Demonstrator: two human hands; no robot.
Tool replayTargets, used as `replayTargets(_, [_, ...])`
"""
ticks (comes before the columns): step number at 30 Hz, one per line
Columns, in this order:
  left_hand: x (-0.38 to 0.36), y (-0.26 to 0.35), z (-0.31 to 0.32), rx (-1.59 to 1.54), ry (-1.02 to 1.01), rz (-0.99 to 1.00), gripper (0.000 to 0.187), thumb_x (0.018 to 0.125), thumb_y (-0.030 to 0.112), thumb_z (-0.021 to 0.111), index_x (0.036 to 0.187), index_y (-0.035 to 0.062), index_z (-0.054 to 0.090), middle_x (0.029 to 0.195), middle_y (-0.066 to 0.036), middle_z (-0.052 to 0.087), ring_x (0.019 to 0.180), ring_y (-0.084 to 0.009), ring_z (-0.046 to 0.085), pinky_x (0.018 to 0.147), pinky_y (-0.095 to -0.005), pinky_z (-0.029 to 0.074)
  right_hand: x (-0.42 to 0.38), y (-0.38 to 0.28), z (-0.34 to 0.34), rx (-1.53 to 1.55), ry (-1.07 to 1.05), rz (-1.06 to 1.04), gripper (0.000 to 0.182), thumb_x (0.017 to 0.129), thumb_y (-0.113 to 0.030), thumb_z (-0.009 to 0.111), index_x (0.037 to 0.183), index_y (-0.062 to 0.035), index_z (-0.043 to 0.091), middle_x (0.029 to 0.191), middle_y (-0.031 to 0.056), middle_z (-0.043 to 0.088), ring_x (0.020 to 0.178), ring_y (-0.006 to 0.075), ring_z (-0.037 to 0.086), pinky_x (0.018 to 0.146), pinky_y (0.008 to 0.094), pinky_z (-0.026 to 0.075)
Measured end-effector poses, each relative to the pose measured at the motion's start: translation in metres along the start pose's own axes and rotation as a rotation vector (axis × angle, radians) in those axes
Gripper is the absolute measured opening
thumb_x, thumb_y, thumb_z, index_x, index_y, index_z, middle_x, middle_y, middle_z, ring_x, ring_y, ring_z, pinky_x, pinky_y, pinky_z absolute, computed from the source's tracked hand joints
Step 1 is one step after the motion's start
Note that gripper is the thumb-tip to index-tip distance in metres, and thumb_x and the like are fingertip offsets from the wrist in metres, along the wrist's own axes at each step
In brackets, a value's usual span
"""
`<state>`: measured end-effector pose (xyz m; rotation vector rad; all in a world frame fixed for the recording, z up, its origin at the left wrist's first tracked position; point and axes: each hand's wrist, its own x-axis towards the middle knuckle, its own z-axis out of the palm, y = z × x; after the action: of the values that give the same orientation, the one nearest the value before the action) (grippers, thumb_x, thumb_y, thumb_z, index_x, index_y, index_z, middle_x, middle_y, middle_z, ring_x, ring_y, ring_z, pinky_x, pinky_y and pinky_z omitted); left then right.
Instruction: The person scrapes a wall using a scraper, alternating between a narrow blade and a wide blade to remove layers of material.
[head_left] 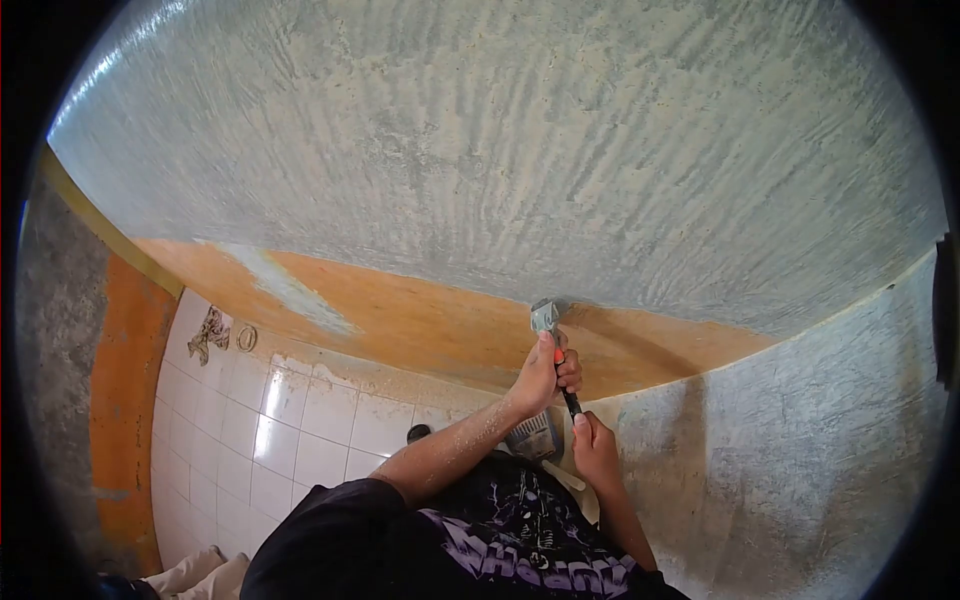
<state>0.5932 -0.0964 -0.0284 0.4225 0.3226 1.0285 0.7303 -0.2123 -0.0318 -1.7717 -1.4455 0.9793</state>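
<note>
Left hand (545,372) closed round scraper's upper handle, dusty forearm angled in from left. Right hand (597,450) wraps handle's lower end, forearm rising from lower right. Scraper (544,316) black-handled with orange-red patch, head pale and smeared, at wall's orange band (430,318), beside rough grey surface (480,150). Tiled floor (310,425) beneath.

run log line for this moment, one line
left hand: upper tool handle; right hand: lower handle; tool head: at orange wall band
</note>
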Motion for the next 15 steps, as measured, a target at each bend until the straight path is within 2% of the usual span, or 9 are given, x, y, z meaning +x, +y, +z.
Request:
replayTargets(4, [0.003, -0.002, 0.001, 0.006, 0.003, 0.02, 0.045, 0.103, 0.059, 0.026, 0.09, 0.0166, 0.034, 0.065, 0.001, 0.03, 0.056, -0.0108, 0.031, 0.056, -0.03, 0.035, 0.003, 0.008, -0.004, 0.024, -0.007, 0.024, 0.042, 0.103, -0.035, 0.045, 0.077, -0.0042, 0.052, 0.058, 0.0008, 0.044, 0.053, 0.0106, 0.045, 0.052, 0.0299, 0.038])
replayTargets(7, [0.007, -0.004, 0.008, -0.033, 0.051, 0.011, 0.045, 0.102, 0.059, 0.026, 0.09, 0.0167, 0.034, 0.066, 0.001, 0.031, 0.056, -0.0109, 0.031, 0.057, -0.0303, 0.036, 0.007, -0.005, -0.022, 0.022, -0.041, 0.071, 0.04, 0.101, -0.033, 0.048, 0.082, 0.0011, 0.054, 0.061, 0.0178, 0.048, 0.056, 0.0281, 0.045, 0.058, 0.0393, 0.041])
replayTargets(11, [0.007, 0.0, 0.006, -0.024, 0.07, 0.034, 0.046, 0.102, 0.06, 0.027, 0.09, 0.0167, 0.034, 0.066, 0.001, 0.031, 0.057, -0.0114, 0.032, 0.058, -0.0312, 0.037, 0.01, -0.019, -0.024, -0.032, -0.018, 0.059, 0.04, 0.101, -0.033, 0.049, 0.081, 0.0011, 0.055, 0.062, 0.0172, 0.048, 0.056, 0.0271, 0.044, 0.058, 0.0387, 0.041])
replayTargets(15, [0.012, -0.007, 0.008, -0.038, 0.024, 0.019, 0.046, 0.1, 0.062, 0.028, 0.096, 0.0174, 0.037, 0.069, 0.001, 0.033, 0.059, -0.0115, 0.031, 0.061, -0.0309, 0.035, 0.003, -0.021, -0.034, -0.04, 0.0, 0.092, 0.038, 0.101, -0.032, 0.05, 0.082, 0.0008, 0.055, 0.064, 0.0189, 0.05, 0.057, 0.029, 0.047, 0.059, 0.0392, 0.042])
